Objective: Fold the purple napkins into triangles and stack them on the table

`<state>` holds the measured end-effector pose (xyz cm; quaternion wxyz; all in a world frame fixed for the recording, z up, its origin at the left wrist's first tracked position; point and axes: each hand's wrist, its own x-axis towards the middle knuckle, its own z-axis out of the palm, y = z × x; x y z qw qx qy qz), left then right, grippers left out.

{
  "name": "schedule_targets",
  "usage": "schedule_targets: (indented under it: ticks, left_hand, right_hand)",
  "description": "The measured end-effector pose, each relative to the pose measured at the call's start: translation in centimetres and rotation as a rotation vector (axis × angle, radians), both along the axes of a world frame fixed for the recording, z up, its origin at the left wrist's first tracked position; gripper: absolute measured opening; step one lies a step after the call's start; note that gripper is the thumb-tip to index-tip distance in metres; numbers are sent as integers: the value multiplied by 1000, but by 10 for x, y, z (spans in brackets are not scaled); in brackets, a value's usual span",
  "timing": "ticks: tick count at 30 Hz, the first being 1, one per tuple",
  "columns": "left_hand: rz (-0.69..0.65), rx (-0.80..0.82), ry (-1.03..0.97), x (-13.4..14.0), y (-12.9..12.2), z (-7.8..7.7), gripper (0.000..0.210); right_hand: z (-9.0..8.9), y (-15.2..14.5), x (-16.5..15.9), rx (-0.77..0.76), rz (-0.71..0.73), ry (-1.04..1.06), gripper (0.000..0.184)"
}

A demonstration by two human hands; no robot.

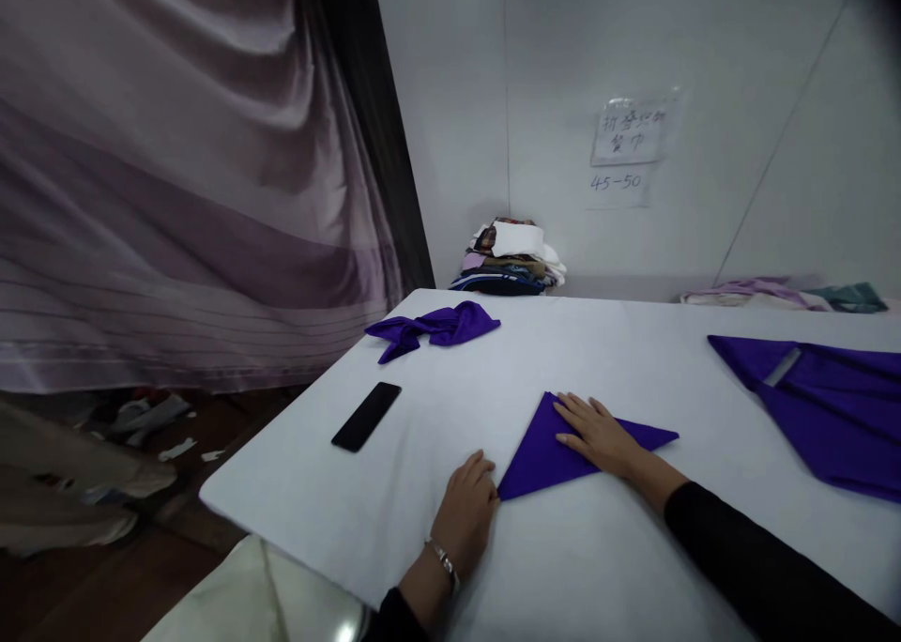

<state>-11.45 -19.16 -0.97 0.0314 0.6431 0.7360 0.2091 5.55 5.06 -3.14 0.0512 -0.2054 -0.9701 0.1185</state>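
Observation:
A purple cloth [539,454], folded into a flat triangle, lies on the white table in front of me. My right hand [598,435] rests palm down on its upper middle, fingers stretched and spread, hiding part of the fabric. At the cloth's lower left corner is my left hand [468,506], its fingers curled together and the tips closed on that corner. A bracelet circles the left wrist.
Near the table's [296,492] far left edge lies a knotted purple cloth [450,324], with a black phone [367,417] below it. A larger purple cloth [837,417] spreads at the right. Folded fabrics [511,257] are stacked by the wall behind; a curtain [211,173] hangs left.

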Motion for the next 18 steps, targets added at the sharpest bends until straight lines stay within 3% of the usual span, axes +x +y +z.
schedule_targets:
  ticks: [7, 10, 13, 16, 18]
  left_hand:
    - [35, -103, -46, -4, -3, 25, 18]
    - [71, -51, -87, 1, 6, 30, 16]
    - [4, 12, -120, 13, 21, 29, 23]
    - [-65, 34, -131, 24, 32, 24, 34]
    - [-102, -3, -120, 26, 35, 20, 38]
  right_hand:
    - [3, -1, 1, -10, 3, 17, 65]
    - [7, -2, 1, -17, 5, 42, 63]
    - [8, -4, 1, -1, 8, 68, 60]
    - [-7, -2, 3, 44, 24, 105, 59]
    - [-29, 6, 5, 96, 7, 151, 59]
